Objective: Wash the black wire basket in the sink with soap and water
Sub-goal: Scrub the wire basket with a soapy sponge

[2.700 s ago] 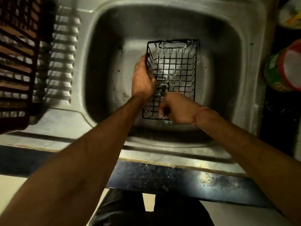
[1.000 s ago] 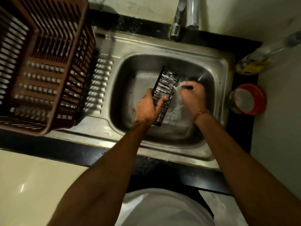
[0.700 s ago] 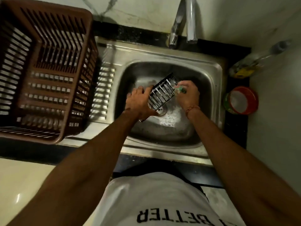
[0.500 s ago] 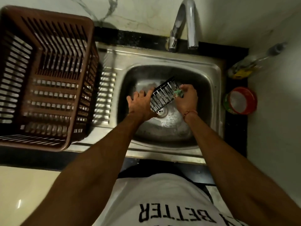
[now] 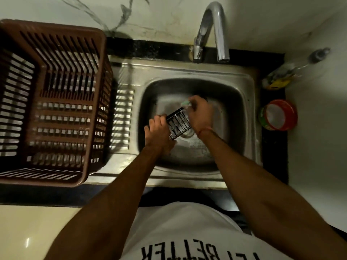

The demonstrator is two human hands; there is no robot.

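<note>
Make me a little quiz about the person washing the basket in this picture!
1. True or false: the left hand grips the black wire basket above the sink.
2. What stands on the draining board left of the basin? A) a brown plastic crate B) a stack of plates C) a kettle
3. Fill the gap: the right hand pinches a small pale green thing, likely a ____, at the basket's far edge.

Key
1. True. The basket is tilted up between both hands.
2. A, the brown plastic crate.
3. Scrubber; it is blurred, so this is a best guess.
</note>
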